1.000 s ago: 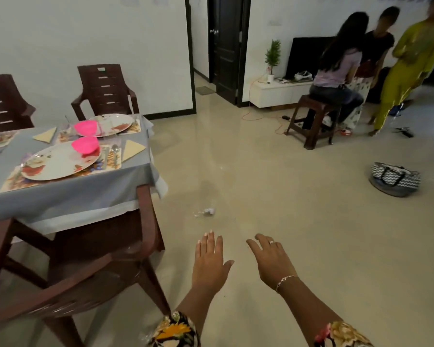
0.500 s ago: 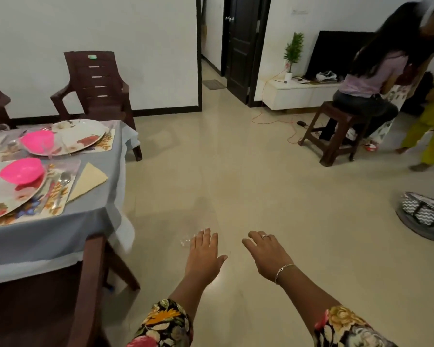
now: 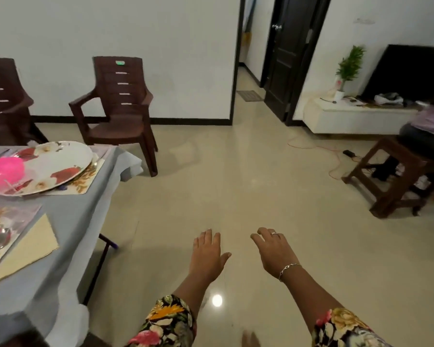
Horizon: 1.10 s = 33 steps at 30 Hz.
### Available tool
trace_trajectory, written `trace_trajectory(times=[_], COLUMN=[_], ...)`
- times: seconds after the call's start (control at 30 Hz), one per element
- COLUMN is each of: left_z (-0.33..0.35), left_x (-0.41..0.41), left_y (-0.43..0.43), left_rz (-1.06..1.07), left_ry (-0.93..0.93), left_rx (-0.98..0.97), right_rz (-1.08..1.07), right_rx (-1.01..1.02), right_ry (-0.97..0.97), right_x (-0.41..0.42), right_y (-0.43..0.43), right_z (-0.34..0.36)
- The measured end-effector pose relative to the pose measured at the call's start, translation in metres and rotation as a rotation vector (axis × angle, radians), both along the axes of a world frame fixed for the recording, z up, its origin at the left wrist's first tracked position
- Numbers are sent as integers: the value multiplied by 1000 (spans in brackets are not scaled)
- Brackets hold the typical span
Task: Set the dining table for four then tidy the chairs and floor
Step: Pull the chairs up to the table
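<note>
step: likely chair-and-floor tidying | counter [image 3: 85, 221] at left, laid with plate [image 3: 58, 164] and pink bowl [image 3: 4, 171] | left grip [image 3: 207, 256], right grip [image 3: 273, 251] empty, uncurled, above floor [image 3: 236, 196] | next: probably walk to chair [image 3: 120, 108] near wall [image 3: 161, 58], grasp it, push in

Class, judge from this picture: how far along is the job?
Looks done: plate, pink bowl and napkin laid on the table. In hand: nothing; left hand and right hand hover open above the floor. Left: the brown chair by the wall seems not pushed in.
</note>
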State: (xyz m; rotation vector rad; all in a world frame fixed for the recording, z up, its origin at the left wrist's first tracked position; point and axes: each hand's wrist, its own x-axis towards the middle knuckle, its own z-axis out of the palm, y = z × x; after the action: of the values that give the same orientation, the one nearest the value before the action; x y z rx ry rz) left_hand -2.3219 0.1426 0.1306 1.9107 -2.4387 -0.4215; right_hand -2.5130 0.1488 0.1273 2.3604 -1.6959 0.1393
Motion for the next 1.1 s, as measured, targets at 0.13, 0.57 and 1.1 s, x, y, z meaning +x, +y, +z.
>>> trace_trajectory(times=[0.13, 0.57, 1.1], left_z=[17, 2, 8], left_x=[-30, 0, 69], left_y=[-104, -401, -803], left_rz=[73, 365, 497], left_ry=[9, -2, 19], left_rx=[-19, -15, -6], right_rz=[69, 328, 464], right_rx=[-17, -18, 44], right_ry=[6, 6, -44], right_x=[-34, 4, 83], right_y=[-119, -468, -892], right_z=[21, 12, 4])
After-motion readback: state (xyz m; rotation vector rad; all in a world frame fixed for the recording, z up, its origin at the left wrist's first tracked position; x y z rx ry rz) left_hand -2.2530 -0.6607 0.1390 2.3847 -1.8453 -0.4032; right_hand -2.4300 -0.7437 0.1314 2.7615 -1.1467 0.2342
